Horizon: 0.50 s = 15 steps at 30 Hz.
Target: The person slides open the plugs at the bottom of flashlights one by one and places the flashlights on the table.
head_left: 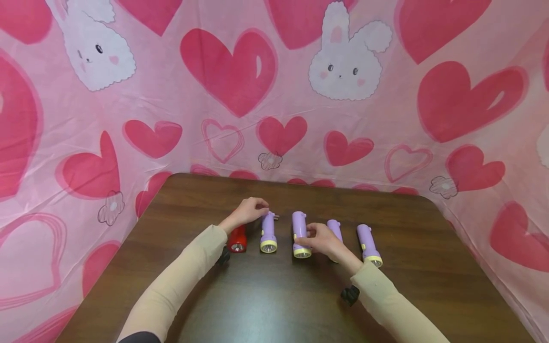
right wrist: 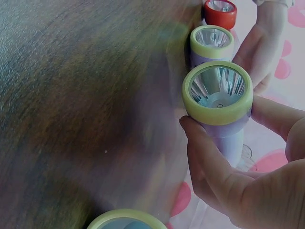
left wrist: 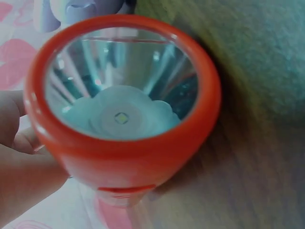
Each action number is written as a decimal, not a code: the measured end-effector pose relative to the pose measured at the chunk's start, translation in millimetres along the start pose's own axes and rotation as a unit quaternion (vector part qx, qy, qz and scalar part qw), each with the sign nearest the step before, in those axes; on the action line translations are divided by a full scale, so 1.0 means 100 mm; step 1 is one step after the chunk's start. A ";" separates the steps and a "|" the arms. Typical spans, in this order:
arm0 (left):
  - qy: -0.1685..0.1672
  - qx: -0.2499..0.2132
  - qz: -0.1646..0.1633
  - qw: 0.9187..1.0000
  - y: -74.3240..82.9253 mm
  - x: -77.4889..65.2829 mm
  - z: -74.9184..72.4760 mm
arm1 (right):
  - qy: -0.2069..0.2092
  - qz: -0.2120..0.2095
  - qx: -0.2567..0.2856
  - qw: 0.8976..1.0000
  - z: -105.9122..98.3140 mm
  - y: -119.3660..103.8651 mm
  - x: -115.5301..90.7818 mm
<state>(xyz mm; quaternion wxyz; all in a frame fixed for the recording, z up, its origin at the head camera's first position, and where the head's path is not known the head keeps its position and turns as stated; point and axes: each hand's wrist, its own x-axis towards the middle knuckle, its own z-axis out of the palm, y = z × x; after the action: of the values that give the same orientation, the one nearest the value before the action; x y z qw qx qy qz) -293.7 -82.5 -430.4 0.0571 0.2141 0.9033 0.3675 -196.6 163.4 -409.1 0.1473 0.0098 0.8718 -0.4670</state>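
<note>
Several flashlights lie in a row on the table, lenses toward me. My left hand [head_left: 250,209] reaches over the red flashlight [head_left: 238,239] and grips the tail end of a purple flashlight [head_left: 268,232] with a yellow rim. Small metal prongs [head_left: 276,217] stick out beside that tail. In the left wrist view the red flashlight [left wrist: 128,162] fills the middle and hides most of that hand's fingers. My right hand [head_left: 322,239] pinches the middle purple flashlight [head_left: 299,227] just behind its yellow rim [right wrist: 190,107], between thumb and fingers.
Right of the middle one lie another purple flashlight [head_left: 334,227], partly behind my right hand, and a last purple flashlight [head_left: 367,243], angled outward. The brown wooden table [head_left: 257,295] ends at a pink cloth backdrop [head_left: 296,105] with hearts and rabbits.
</note>
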 end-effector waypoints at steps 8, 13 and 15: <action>0.037 -0.001 0.014 0.999 0.08 -0.02 -0.05 | 0.013 -0.007 0.001 1.000 0.01 -0.03 -0.01; 0.048 0.002 0.030 0.998 0.14 -0.04 -0.08 | 0.016 -0.011 0.005 1.000 0.01 -0.06 -0.03; 0.048 -0.004 0.032 0.998 0.17 -0.05 -0.09 | 0.016 -0.015 0.004 1.000 0.00 -0.06 -0.04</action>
<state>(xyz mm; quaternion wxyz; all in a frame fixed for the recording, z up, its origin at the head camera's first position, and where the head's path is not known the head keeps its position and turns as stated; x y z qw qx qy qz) -285.6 -79.7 -412.4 0.0025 0.2245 0.8964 0.3822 -193.7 160.0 -403.1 0.1258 0.0048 0.8723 -0.4725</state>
